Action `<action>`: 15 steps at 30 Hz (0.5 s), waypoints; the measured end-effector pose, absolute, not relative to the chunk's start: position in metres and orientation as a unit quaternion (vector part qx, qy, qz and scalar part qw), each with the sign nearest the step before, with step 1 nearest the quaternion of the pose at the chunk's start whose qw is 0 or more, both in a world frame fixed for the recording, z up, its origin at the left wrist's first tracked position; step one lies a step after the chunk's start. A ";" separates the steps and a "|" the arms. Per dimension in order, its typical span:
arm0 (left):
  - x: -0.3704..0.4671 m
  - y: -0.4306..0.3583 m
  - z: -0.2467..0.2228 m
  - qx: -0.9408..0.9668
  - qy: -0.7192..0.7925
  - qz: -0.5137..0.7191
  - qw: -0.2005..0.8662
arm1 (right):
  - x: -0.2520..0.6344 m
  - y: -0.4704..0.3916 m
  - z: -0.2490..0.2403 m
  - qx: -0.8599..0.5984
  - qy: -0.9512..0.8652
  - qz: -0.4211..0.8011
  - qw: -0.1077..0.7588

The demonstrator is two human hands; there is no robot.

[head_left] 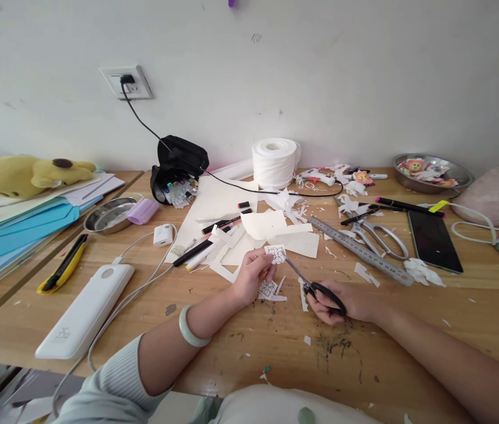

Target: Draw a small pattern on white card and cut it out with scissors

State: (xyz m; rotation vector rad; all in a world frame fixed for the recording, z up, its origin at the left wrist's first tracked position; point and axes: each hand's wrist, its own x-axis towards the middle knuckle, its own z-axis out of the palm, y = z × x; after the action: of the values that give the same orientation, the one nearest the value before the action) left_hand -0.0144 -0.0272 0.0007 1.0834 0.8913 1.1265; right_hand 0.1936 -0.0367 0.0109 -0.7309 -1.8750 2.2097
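Between the fingertips of my left hand [253,272] is a small piece of paper [276,254] with a black line drawing on it. My right hand [340,301] is wrapped round the black handles of a pair of scissors [304,280]. Their blades point up and left, with the tips at the paper's right edge; whether they touch it I cannot tell. Below my left hand, a second drawn piece of paper [268,288] lies on the table among thin cut strips.
Paper sheets [293,238], a steel ruler [359,250] and larger silver scissors [377,232] lie beyond my hands. A tissue roll [274,165] stands by the wall. A white power bank [85,309] and yellow cutter [63,262] are left; a phone [435,240] is right.
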 end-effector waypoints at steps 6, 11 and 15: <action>-0.015 -0.030 0.001 0.551 0.367 0.419 0.621 | 0.192 -0.037 0.013 -0.232 -0.624 0.740 0.094; -0.011 -0.031 0.005 0.509 0.349 0.421 0.665 | 0.195 -0.037 0.003 -0.229 -0.616 0.747 0.103; -0.009 -0.031 0.006 0.458 0.323 0.413 0.718 | 0.195 -0.037 -0.002 -0.219 -0.618 0.747 0.111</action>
State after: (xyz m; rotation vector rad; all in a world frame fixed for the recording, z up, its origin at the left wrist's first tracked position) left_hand -0.0093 -0.0307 0.0061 1.0123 0.7155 0.9138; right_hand 0.1952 -0.0365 -0.0022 -0.6423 -1.8159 2.1929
